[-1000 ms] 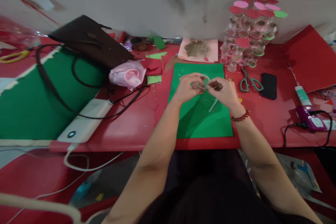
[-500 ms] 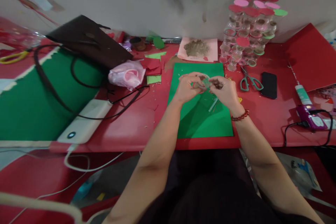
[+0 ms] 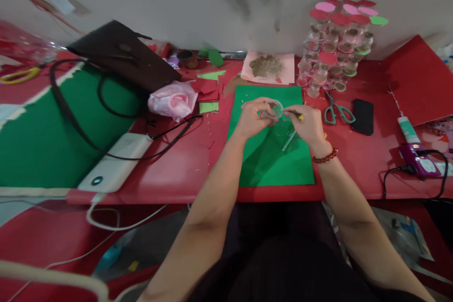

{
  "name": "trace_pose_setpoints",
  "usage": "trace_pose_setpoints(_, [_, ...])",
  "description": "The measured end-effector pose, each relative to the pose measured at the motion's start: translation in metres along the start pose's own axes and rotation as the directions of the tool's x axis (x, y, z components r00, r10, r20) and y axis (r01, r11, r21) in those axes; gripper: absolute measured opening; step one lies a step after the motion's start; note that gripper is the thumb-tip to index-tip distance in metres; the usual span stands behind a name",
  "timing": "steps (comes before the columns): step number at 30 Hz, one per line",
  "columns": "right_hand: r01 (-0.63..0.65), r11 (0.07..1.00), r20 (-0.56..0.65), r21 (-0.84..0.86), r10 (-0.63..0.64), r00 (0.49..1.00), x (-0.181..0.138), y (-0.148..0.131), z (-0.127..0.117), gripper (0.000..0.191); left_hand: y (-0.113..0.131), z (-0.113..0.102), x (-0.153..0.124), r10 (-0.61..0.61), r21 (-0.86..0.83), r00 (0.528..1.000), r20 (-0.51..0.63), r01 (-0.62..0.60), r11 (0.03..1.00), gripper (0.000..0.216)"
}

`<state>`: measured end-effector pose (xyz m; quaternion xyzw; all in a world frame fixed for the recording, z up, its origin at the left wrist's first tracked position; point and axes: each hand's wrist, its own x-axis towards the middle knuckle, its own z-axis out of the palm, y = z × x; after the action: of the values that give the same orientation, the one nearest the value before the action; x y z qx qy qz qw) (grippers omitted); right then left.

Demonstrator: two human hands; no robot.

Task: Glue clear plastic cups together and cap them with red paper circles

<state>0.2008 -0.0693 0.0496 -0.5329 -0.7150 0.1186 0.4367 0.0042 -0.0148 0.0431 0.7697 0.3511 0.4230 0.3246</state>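
My left hand [image 3: 256,115] is closed around a small clear plastic cup [image 3: 277,109], its round rim turned toward the right. Close by on the right, the fingertips of my right hand [image 3: 304,121] are pinched together at the cup's rim. A bit of yellow [image 3: 300,117] shows between its fingers; what it belongs to is hidden. Both hands are above a green sheet [image 3: 276,170], where a thin pale strip [image 3: 289,141] lies below my right hand.
Scissors [image 3: 336,111] and a black phone [image 3: 363,116] lie to the right. Behind them hangs a cluster of clear cups with coloured discs [image 3: 327,59]. At left are a dark bag [image 3: 123,54], a crumpled pink plastic bag [image 3: 173,100] and a white power bank [image 3: 115,163].
My right hand has turned, its fingertips drawn into a pinch at the cup's rim, and the yellow bit now shows between its fingers. The cup stays in my left hand.
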Motion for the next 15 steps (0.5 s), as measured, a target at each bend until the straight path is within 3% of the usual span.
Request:
trace_pose_setpoints(10, [0.13, 0.991, 0.174, 0.013, -0.131, 0.976, 0.0001, -0.0023, -0.0058, 0.022, -0.004, 0.0017, 0.0002, 0.027, 0.114, 0.999, 0.042, -0.032, 0.993, 0.013])
trace_pose_setpoints(15, [0.199, 0.978, 0.238, -0.066, -0.178, 0.955, -0.002, 0.003, -0.0032, 0.023, -0.0049, 0.0057, -0.0004, 0.036, 0.153, 0.999, 0.04, -0.041, 0.987, 0.013])
